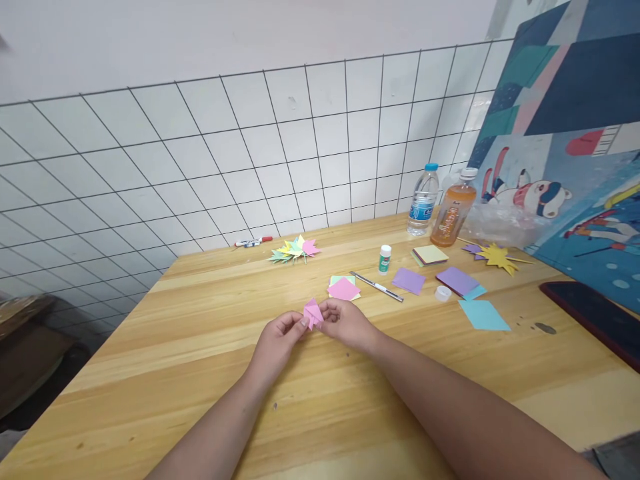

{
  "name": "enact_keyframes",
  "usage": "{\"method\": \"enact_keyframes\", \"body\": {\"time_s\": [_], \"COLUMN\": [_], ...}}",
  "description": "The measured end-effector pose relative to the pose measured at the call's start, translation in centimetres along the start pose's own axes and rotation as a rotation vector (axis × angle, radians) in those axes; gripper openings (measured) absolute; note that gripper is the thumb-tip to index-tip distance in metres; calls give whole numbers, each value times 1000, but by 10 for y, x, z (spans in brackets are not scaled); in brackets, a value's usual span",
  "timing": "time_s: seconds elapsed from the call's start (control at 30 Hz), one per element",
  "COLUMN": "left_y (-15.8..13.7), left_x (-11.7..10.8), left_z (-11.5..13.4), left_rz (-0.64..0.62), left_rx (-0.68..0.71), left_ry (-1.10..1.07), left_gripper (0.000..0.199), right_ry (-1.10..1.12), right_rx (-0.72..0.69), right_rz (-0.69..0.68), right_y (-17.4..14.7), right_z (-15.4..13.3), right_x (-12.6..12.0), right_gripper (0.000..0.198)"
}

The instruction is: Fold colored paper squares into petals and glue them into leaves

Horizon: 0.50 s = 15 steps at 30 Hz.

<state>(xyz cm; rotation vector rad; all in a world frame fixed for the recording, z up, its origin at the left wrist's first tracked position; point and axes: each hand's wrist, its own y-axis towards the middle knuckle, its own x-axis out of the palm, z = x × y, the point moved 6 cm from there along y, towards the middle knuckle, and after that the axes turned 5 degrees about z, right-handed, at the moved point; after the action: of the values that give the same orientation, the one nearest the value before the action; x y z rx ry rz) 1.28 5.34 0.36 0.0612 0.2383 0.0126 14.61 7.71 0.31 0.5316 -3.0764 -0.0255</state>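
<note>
A small folded piece of pink paper (313, 313) is held up between my two hands, above the wooden table. My left hand (281, 337) pinches its lower left side between thumb and fingers. On the other side my right hand (346, 323) grips its right edge, with the fingers curled. Just beyond my hands lies a small pile of square sheets with a pink sheet (344, 289) on top. A long slim craft knife (377, 286) rests to the right of that pile.
Folded paper pieces (296, 249) and markers (253, 242) lie at the back. A glue stick (385, 259), its white cap (443, 294), purple paper (409, 281), blue paper (484, 315) and a yellow paper star (497, 258) are rightward. A water bottle (423, 201) and an orange drink bottle (453, 210) stand near the wall.
</note>
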Motion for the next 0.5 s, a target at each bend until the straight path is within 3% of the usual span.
{"method": "enact_keyframes", "body": {"time_s": [0.1,0.5], "left_y": [-2,-3], "left_x": [3,-2], "left_z": [2,3], "left_rz": [-11,59], "left_rx": [36,24], "left_ry": [23,91], "left_gripper": [25,25], "right_ry": [-30,-44], "right_rx": [-10,19], "right_rz": [31,-2], "right_y": [1,0], "right_z": [1,4], "right_x": [-1,0], "right_gripper": [12,20]}}
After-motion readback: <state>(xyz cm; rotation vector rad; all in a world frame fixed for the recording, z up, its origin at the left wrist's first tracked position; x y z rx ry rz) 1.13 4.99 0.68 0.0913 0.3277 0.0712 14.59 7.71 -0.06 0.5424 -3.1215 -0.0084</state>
